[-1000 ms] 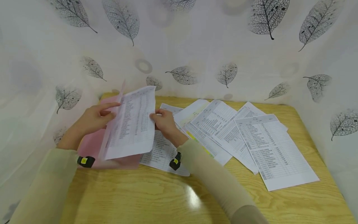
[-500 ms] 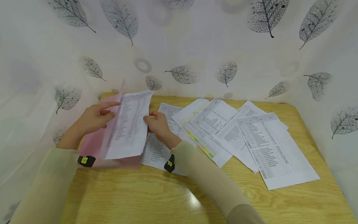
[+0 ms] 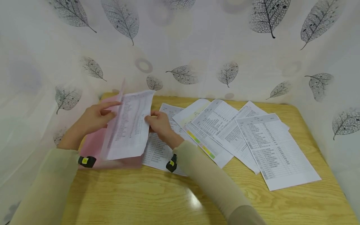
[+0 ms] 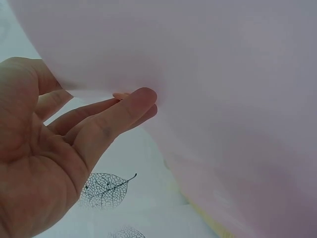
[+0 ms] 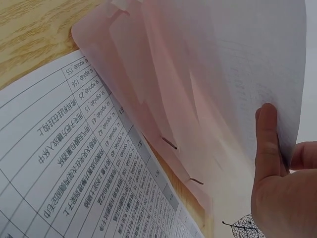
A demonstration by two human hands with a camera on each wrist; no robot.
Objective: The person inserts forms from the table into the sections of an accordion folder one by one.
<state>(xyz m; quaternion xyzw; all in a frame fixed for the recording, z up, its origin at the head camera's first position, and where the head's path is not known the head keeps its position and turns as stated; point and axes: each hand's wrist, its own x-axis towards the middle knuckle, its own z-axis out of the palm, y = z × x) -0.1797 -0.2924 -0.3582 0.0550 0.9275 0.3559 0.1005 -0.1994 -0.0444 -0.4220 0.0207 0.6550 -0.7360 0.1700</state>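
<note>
At the left of the table, a translucent pink plastic folder (image 3: 91,147) has its front cover raised. My left hand (image 3: 94,118) pinches the edge of that cover; in the left wrist view, the thumb lies on the pink plastic (image 4: 228,99) with fingers behind it. A printed sheet (image 3: 130,128) stands tilted inside the folder, its left edge behind the see-through cover. My right hand (image 3: 161,125) pinches the sheet's right edge between thumb and fingers. The right wrist view shows the sheet's pale back (image 5: 262,54) and the folder's inner side (image 5: 133,79) with two short slits.
Another printed sheet (image 3: 158,151) lies beside the folder, under my right hand. Several more overlap in a fan to the right, one with yellow and green bars (image 3: 201,145), the rightmost sheet (image 3: 278,153) on top. A leaf-patterned curtain (image 3: 208,47) surrounds the wooden table (image 3: 135,197).
My right hand has moved left and slightly down, carrying the sheet further behind the folder's cover. It has barely moved in the last half second. My left hand has kept its place.
</note>
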